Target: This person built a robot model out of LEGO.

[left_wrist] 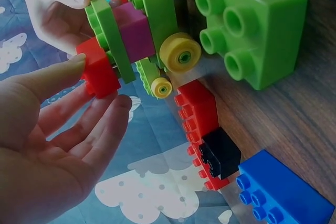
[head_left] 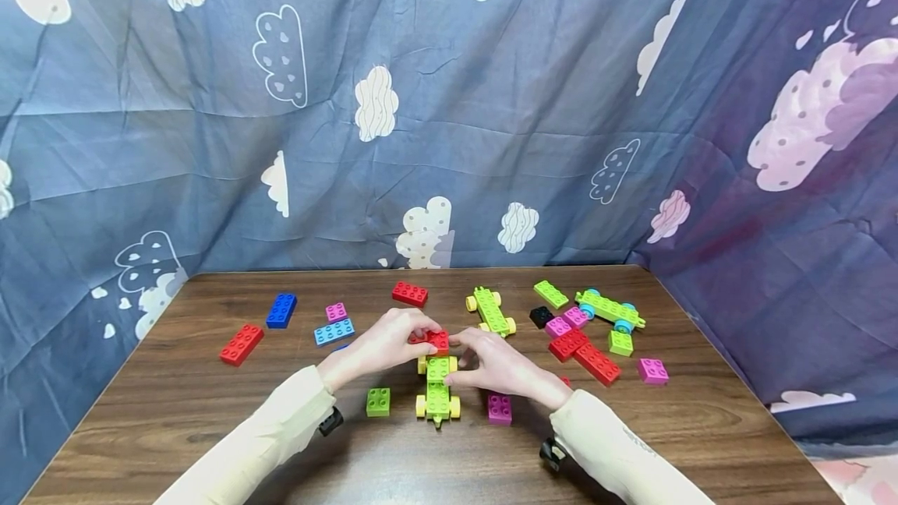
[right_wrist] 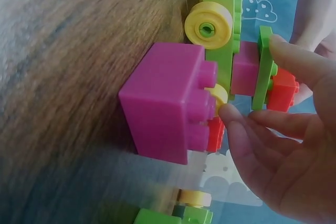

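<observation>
A green wheeled base with yellow wheels stands on the table between the hands. On it is a magenta brick, topped by a flat green plate. My left hand pinches a red brick between thumb and fingers at one end of that plate. Green studs show in a narrow gap between the red brick and the plate. From the other side, my right hand holds the plate, thumb at one end and fingers at the other.
A square green brick lies left of the base, a magenta one right of it. Behind are a second yellow-wheeled base and a blue-wheeled base. Red bricks lie right, a blue brick left; a cloud-print cloth hangs behind.
</observation>
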The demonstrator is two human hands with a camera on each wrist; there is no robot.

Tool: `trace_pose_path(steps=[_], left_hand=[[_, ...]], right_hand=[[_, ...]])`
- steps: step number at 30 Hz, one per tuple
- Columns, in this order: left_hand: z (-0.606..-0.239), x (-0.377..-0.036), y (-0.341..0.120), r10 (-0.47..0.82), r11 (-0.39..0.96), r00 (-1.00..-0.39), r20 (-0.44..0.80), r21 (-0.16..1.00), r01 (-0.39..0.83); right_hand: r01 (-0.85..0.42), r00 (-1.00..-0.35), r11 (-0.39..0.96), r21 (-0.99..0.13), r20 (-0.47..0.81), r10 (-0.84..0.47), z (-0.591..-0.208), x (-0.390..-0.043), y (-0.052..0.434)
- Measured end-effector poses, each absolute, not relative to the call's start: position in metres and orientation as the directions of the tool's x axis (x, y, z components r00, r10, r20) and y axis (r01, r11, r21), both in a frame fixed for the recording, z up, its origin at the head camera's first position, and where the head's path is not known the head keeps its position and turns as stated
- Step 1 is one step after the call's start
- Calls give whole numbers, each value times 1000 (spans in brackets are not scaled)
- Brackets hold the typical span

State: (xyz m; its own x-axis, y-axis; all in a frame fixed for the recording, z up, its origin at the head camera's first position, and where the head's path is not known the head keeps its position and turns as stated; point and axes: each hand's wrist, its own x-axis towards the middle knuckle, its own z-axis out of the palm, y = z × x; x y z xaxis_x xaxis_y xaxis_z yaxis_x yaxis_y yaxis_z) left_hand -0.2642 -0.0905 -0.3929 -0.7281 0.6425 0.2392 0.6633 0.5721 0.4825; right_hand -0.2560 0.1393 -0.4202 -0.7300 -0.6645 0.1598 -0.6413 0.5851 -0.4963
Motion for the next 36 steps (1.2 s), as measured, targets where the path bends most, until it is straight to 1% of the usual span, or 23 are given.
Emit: trace_pose_path(steps=[4, 13, 18, 27, 36], left_hand=[[-393, -263, -90, 635, 572, -730, 254, 480, 665], [-396, -260, -87, 604, 550, -745, 284, 528, 647], [-393, -260, -85, 612, 566, -743, 272, 506, 651], [-389, -258, -79, 593, 599, -771, 232, 512, 615], [-395, -255, -79, 579, 607, -767, 276, 482, 632]], right_hand=[[-635, -732, 582, -507, 154, -664, -421, -257, 139], [-603, -746, 579, -548, 131, -653, -420, -258, 139], [-587, -756, 585, -559, 119, -644, -420, -258, 137], [-580, -759, 582, -570, 118, -640, -418, -259, 137], [-574, -761, 587, -571, 107, -640, -417, -259, 136]])
